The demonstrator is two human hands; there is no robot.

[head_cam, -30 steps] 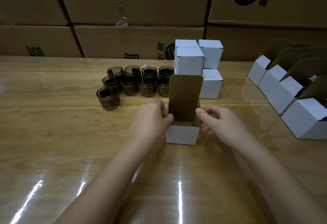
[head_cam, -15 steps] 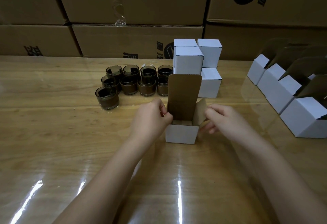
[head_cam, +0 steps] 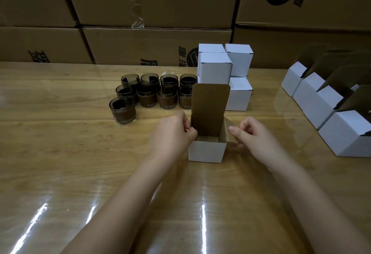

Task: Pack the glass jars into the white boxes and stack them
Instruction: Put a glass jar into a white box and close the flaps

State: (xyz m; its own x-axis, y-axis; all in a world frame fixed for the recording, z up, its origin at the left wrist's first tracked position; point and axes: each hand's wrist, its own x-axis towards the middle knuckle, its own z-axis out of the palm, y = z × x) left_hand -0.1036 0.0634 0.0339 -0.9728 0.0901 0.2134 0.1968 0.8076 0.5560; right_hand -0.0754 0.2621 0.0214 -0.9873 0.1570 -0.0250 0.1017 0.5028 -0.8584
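Open white box [head_cam: 206, 151] is standing on the counter [head_cam: 60, 153], centre, just in front of the person. Its tall brown lid flap [head_cam: 209, 111] is pointing straight up at the far side.

Left hand [head_cam: 172, 133] is curling its fingers against the box's left top edge, thumb and fingertips pressed together there, pinching the rim. The exact bit of card under them is hidden.

Right hand [head_cam: 254, 138] is pinching the right side flap [head_cam: 228, 131], which is splaying outward from the box. The other fingers are curled below it.

Glass jars [head_cam: 152, 95], nine of them, dark with brown bands, are sitting clustered on the counter to the far left of the box. One is standing apart at the near left of the group.

Stack of closed white boxes [head_cam: 215, 69] is standing just behind the open one, to the right of the jars.

Row of open boxes [head_cam: 319, 105], lids up, is running along the right side, well apart from the hands.

Large cartons [head_cam: 156, 46] are lining the back.
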